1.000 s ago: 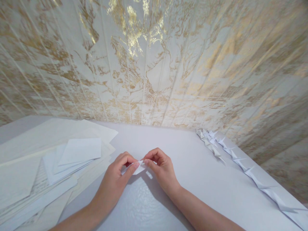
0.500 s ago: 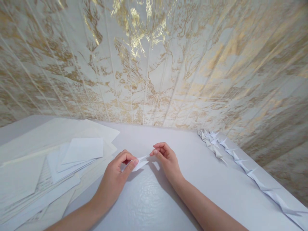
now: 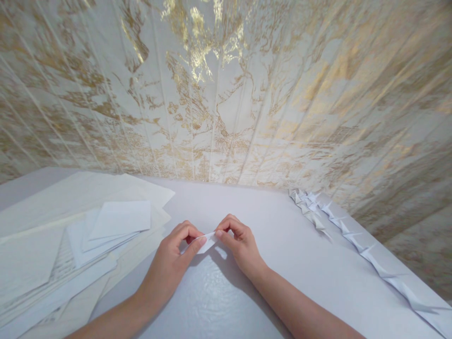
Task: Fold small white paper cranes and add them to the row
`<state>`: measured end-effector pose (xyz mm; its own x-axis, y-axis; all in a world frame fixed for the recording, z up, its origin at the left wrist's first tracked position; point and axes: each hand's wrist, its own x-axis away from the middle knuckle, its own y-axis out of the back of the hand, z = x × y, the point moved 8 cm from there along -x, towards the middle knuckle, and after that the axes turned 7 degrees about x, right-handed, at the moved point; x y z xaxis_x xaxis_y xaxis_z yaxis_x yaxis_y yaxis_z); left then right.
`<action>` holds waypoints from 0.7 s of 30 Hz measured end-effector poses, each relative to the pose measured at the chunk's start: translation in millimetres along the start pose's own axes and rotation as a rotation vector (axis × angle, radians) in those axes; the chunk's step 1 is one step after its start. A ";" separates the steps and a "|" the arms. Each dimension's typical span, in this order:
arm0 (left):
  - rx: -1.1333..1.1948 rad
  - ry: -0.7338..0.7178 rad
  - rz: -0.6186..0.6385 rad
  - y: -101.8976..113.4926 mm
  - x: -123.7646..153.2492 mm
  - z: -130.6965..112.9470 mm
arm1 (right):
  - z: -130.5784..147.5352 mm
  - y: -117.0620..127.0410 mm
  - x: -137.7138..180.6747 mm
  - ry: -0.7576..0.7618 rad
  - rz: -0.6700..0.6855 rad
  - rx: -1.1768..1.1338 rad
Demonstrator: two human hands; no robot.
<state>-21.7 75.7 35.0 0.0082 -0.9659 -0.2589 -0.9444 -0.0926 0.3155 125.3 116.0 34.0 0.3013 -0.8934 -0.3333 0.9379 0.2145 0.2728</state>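
A small folded piece of white paper (image 3: 207, 243) is held just above the table, between my two hands. My left hand (image 3: 178, 245) pinches its left end, thumb on top and fingers curled behind. At the upper right corner, my right hand (image 3: 240, 240) grips the paper between thumb and forefinger. Part of the paper is hidden by my fingertips, so its full folded shape cannot be made out.
Loose white sheets (image 3: 122, 217) lie over larger papers (image 3: 28, 259) at the left, some with printed lines. Folded paper cranes (image 3: 348, 233) stand in rows along the right edge of the white table (image 3: 226, 301). A gold-patterned curtain (image 3: 212, 103) hangs behind.
My right hand has closed from a loose, apart pose and now pinches the right end of the folded paper. My left hand keeps its grip in nearly the same place.
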 end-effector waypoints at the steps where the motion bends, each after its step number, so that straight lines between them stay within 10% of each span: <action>1: 0.006 -0.001 -0.002 -0.1 0.2 -1.0 | -1.3 0.5 0.2 -0.012 -0.015 -0.012; 9: 0.127 0.131 -0.058 8.4 -3.3 13.7 | -25.7 33.4 -7.5 -0.132 -0.211 -0.082; 15: 0.252 0.217 -0.012 0.9 -5.2 24.1 | 13.6 -7.8 7.1 0.202 0.122 0.138; 21: 0.274 0.234 0.075 -10.3 0.9 22.4 | 5.4 -10.0 6.5 0.097 0.076 0.120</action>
<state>-19.4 81.2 11.1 -0.0196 -0.9996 -0.0184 -0.9980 0.0185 0.0611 116.9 106.0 33.9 0.3914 -0.8329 -0.3913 0.8862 0.2264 0.4043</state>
